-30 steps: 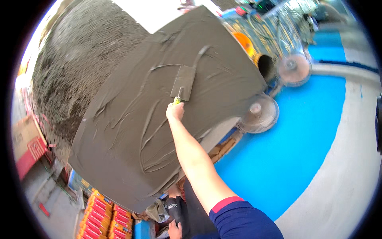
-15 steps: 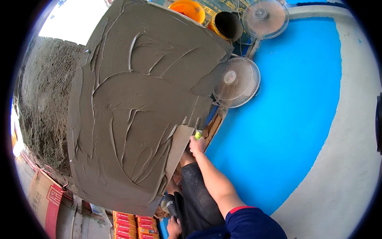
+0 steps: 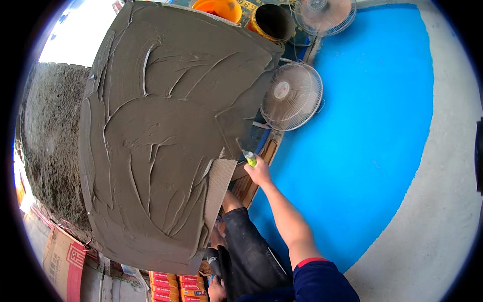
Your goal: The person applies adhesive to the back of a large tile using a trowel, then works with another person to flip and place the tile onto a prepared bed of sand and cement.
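My right hand [image 3: 258,171] is closed round the yellow-green handle of a trowel [image 3: 250,158]. Its metal shank points up and left over the edge of a large slab [image 3: 220,183]. Wet grey mortar [image 3: 166,116] covers most of that slab, with curved ridges across it. Along the near right edge a pale, finely patterned strip of the slab's surface is bare. The trowel's blade blends into the mortar, so its outline is hard to make out. Low in the view, my left hand [image 3: 217,290] is beside my leg; its fingers are mostly hidden.
Two round fans [image 3: 292,96] stand beyond the slab's right edge, near a dark bucket [image 3: 273,23] and an orange bucket [image 3: 219,10]. Blue coating [image 3: 362,126] covers the surface at right. Red-and-yellow packs [image 3: 165,288] and a cardboard box [image 3: 64,261] lie below left.
My right hand has moved up and slightly right with the trowel, whose shank now tilts left. The whole view has shifted a little.
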Demonstrator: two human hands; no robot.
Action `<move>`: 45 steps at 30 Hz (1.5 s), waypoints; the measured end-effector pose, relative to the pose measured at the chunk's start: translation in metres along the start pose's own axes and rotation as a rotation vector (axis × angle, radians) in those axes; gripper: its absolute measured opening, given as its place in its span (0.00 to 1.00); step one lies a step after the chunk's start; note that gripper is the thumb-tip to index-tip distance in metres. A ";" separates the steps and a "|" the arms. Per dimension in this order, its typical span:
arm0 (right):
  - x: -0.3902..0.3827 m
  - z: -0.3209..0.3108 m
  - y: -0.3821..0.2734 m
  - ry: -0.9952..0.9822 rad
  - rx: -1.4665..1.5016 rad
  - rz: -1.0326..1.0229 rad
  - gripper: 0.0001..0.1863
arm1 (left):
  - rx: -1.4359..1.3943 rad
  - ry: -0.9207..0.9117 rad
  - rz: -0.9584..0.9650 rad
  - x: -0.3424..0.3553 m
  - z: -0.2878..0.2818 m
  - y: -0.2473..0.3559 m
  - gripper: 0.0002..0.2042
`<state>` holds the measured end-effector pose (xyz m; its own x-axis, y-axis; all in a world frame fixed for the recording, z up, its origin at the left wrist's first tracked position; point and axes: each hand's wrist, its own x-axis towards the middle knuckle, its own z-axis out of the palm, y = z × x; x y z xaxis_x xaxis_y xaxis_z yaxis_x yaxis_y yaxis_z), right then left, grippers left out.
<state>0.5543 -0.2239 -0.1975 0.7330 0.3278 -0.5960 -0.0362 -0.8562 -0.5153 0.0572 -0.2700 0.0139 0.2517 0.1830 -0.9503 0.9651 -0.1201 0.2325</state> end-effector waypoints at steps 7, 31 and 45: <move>0.052 -0.047 0.102 0.099 0.080 0.142 0.11 | 0.025 0.005 0.063 0.011 0.020 0.004 0.21; -0.192 0.077 0.075 -0.047 -0.331 -0.191 0.18 | 0.060 -0.100 0.213 -0.050 0.042 -0.144 0.24; -0.019 0.139 0.133 0.179 -0.387 -0.334 0.13 | 0.307 -0.199 0.159 -0.029 0.043 -0.109 0.35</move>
<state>0.4409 -0.2886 -0.3408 0.7673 0.5633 -0.3066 0.4468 -0.8125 -0.3745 -0.0585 -0.3046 0.0072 0.3485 -0.0502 -0.9360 0.8415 -0.4229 0.3360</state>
